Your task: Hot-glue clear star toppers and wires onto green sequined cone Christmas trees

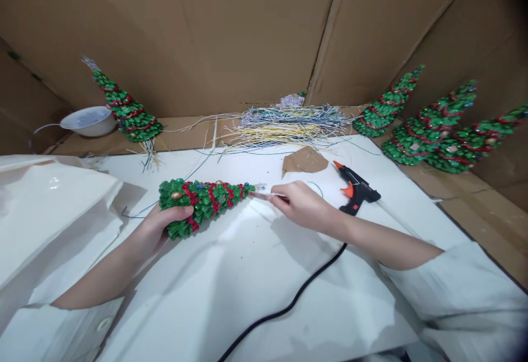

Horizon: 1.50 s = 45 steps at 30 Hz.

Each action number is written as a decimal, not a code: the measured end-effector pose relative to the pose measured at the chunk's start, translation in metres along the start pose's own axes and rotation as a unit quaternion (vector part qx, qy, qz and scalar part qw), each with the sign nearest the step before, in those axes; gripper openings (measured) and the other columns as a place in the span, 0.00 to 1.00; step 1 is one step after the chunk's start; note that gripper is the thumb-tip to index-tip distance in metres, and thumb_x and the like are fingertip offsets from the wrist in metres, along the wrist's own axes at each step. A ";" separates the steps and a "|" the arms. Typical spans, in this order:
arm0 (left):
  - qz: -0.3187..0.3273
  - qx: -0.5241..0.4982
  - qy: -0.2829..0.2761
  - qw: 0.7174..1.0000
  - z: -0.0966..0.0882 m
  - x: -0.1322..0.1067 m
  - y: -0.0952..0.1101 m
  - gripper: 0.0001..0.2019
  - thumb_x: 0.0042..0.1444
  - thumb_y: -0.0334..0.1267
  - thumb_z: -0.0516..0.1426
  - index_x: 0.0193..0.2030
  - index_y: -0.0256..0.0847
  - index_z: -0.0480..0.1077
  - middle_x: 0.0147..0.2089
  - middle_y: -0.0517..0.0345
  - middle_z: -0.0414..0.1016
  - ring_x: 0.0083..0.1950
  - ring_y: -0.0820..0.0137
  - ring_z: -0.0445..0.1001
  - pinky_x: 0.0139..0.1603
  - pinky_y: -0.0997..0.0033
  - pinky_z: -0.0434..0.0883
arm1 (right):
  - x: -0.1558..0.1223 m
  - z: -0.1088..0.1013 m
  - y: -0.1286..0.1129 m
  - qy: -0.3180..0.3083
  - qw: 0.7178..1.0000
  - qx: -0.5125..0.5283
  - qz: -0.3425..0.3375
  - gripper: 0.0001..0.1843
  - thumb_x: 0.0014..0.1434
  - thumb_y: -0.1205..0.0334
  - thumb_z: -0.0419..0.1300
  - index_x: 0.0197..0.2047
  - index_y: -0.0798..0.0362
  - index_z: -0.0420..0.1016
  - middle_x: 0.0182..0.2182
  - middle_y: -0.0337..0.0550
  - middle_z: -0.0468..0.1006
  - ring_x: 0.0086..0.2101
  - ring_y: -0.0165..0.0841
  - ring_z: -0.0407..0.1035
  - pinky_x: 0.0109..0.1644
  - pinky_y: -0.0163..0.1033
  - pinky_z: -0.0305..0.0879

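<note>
Already fully trimmed, the tree (204, 203) is held sideways above the table (247, 285) by the left hand (159, 229), fingers curled round its base, while a pale strand (268, 193), seemingly all that remains, is pinched to its tip by the right hand (303, 206).

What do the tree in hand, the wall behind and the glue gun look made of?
Tree, gripped by the left hand: glossy green pieces, likely painted or plastic, with red trim and beads. Wall: matte brown cardboard, creased at folds. Glue gun: black moulded plastic, orange trigger. The right hand pinches a thin pale strand, material unclear.
</note>
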<state>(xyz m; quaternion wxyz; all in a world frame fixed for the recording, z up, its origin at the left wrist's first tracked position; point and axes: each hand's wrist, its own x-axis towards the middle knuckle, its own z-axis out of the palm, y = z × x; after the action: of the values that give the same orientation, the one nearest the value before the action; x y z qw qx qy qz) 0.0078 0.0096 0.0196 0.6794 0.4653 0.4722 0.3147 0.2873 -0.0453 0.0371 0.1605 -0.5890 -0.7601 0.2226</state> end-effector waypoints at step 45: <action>0.071 -0.188 -0.097 0.975 -0.008 -0.011 0.009 0.21 0.39 0.31 0.58 0.44 0.37 0.76 0.32 0.54 0.81 0.23 0.59 0.78 0.16 0.66 0.75 | -0.086 -0.073 -0.027 0.101 0.984 0.101 0.106 0.16 0.56 0.49 0.57 0.26 0.53 0.74 0.17 0.36 0.64 0.19 0.25 0.54 0.19 0.31 0.48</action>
<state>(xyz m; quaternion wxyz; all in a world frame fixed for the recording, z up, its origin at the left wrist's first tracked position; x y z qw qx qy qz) -0.0034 0.0062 0.0312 0.7733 0.3898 0.3020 0.3985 0.3239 -0.1227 0.1145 0.2706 -0.6663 -0.6472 0.2530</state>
